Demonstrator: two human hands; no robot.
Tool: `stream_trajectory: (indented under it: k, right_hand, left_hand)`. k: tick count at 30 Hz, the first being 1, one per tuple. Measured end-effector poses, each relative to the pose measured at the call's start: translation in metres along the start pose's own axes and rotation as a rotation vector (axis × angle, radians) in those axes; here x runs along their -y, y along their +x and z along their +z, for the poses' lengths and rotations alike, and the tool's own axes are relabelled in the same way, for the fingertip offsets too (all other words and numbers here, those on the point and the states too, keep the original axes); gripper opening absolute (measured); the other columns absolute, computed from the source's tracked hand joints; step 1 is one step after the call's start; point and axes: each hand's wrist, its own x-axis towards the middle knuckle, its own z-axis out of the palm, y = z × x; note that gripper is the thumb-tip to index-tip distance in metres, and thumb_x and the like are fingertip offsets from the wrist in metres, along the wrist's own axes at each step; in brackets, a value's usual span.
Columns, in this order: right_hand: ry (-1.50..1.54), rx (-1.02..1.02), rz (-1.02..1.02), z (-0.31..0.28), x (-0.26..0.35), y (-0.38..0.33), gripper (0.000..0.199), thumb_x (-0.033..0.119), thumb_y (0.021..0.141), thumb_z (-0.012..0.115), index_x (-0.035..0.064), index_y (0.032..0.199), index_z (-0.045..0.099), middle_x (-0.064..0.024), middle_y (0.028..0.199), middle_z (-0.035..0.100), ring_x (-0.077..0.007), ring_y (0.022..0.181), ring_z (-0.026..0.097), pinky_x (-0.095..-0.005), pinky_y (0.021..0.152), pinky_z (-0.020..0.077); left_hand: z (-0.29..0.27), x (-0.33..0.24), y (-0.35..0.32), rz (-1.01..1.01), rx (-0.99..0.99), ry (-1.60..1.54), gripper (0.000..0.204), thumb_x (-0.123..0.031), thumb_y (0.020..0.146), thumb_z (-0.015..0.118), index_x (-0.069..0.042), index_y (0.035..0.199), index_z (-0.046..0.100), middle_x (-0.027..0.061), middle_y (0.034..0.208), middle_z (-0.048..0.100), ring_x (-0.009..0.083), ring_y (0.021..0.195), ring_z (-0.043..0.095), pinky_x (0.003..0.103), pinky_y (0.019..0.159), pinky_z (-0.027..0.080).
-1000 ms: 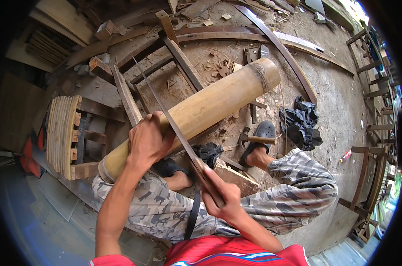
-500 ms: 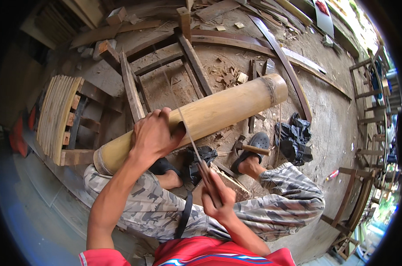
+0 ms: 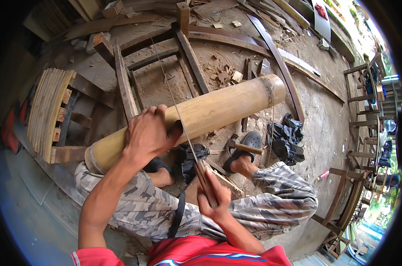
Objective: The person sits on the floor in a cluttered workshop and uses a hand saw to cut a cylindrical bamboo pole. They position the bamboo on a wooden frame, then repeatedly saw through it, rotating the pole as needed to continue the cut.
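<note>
A thick yellow bamboo pole (image 3: pixel 227 100) lies slantwise before me, its left end by my left thigh and its right end higher and farther off. My left hand (image 3: pixel 148 133) grips it left of the middle, fingers over the top and thumb towards the blade. In my right hand (image 3: pixel 215 198) is the wooden handle of a handsaw (image 3: pixel 186 131), closed in my fingers. The saw's long thin blade crosses the bamboo just right of my left thumb and points away from me. Whether its teeth have entered the bamboo, I cannot tell.
A wooden frame (image 3: pixel 190 57) stands beyond the bamboo, with a slatted wooden piece (image 3: pixel 50 116) at left. A hammer (image 3: pixel 245 147) rests by my right shoe (image 3: pixel 251 141). Black plastic bags (image 3: pixel 287 137) and wood scraps (image 3: pixel 225 76) lie about. A wooden chair-like frame (image 3: pixel 343 195) stands right.
The view has shifted slightly, so most things appear a little farther left. Both hands keep their grips, and the saw blade still lies across the bamboo at about the same spot.
</note>
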Motion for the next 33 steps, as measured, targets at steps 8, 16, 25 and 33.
stream_trajectory:
  k: [8,16,25,33]
  right_hand:
    - [0.040,-0.004,-0.034,-0.017,-0.007,-0.030,0.071,-0.003,0.071,0.066,-0.0065,0.142,0.056,-0.0146,0.081,0.073,-0.0267,0.062,0.072,-0.0341,0.060,0.0562]
    - [0.173,-0.002,0.051,-0.011,-0.007,-0.028,0.073,-0.003,0.070,0.068,-0.0034,0.143,0.059,-0.0137,0.075,0.066,-0.0289,0.058,0.065,-0.0372,0.057,0.0521]
    - [0.199,-0.072,0.001,0.011,-0.009,0.019,0.073,-0.001,0.071,0.070,-0.0009,0.143,0.060,-0.0119,0.068,0.059,-0.0286,0.057,0.059,-0.0371,0.057,0.0492]
    - [0.167,0.020,0.043,-0.038,-0.001,-0.066,0.076,-0.003,0.066,0.069,-0.0051,0.141,0.060,-0.0106,0.070,0.063,-0.0259,0.054,0.058,-0.0382,0.053,0.0491]
  left_hand:
    - [0.002,-0.003,-0.003,0.057,-0.051,0.022,0.061,-0.043,0.084,0.073,0.005,0.118,0.060,0.0281,0.107,0.070,0.0445,0.097,0.071,0.053,0.086,0.057]
    - [-0.002,-0.003,0.000,0.020,-0.020,0.054,0.054,-0.037,0.085,0.073,0.000,0.122,0.060,0.0256,0.105,0.070,0.0453,0.096,0.070,0.053,0.084,0.056]
    - [0.006,0.003,0.002,0.046,0.005,0.084,0.057,-0.036,0.082,0.073,0.001,0.123,0.058,0.0265,0.103,0.069,0.0472,0.092,0.069,0.055,0.080,0.056]
    - [0.005,0.002,-0.001,0.076,-0.066,0.067,0.056,-0.037,0.080,0.075,0.002,0.117,0.059,0.0259,0.100,0.070,0.0475,0.093,0.069,0.055,0.080,0.055]
